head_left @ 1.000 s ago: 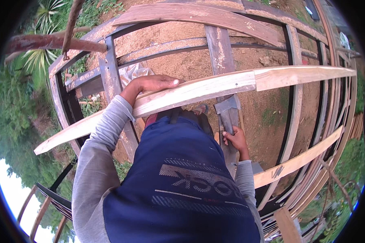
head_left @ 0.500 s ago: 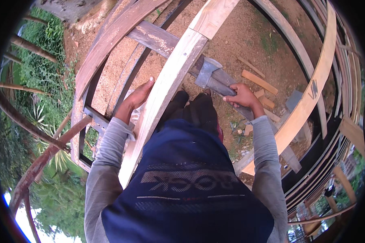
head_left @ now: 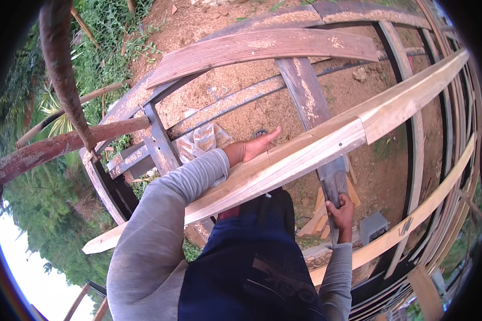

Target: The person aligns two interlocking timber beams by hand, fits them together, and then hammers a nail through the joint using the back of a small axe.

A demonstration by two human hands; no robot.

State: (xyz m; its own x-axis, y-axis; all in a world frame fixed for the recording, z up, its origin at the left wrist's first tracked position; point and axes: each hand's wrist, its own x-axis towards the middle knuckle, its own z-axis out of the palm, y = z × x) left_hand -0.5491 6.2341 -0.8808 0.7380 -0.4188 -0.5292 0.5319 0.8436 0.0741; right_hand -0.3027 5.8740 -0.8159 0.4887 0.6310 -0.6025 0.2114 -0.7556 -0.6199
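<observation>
A long, pale curved timber point(head_left: 310, 155), with joints along its length, slants across in front of me from lower left to upper right. My left hand point(head_left: 253, 147) reaches over it and rests against its far side, fingers stretched out and holding nothing. On the near side of the timber, my right hand point(head_left: 341, 211) is closed round the dark handle of what looks like a hatchet point(head_left: 334, 174). Its grey metal head sits close under the timber, partly hidden by it. A dark wooden crosspiece point(head_left: 305, 91) runs beneath the timber.
A reddish curved plank point(head_left: 262, 47) lies on the dark frame beyond. Another pale curved strip point(head_left: 396, 232) passes at the right. Offcuts point(head_left: 316, 222) and a grey block point(head_left: 374, 227) lie on the ground. Poles point(head_left: 64, 142) stand at the left, near clear plastic sheeting point(head_left: 203, 142).
My view has turned left, so the timber now lies more crosswise. My left hand has gone from beside the timber to reaching over it. The right hand keeps its hold on the hatchet.
</observation>
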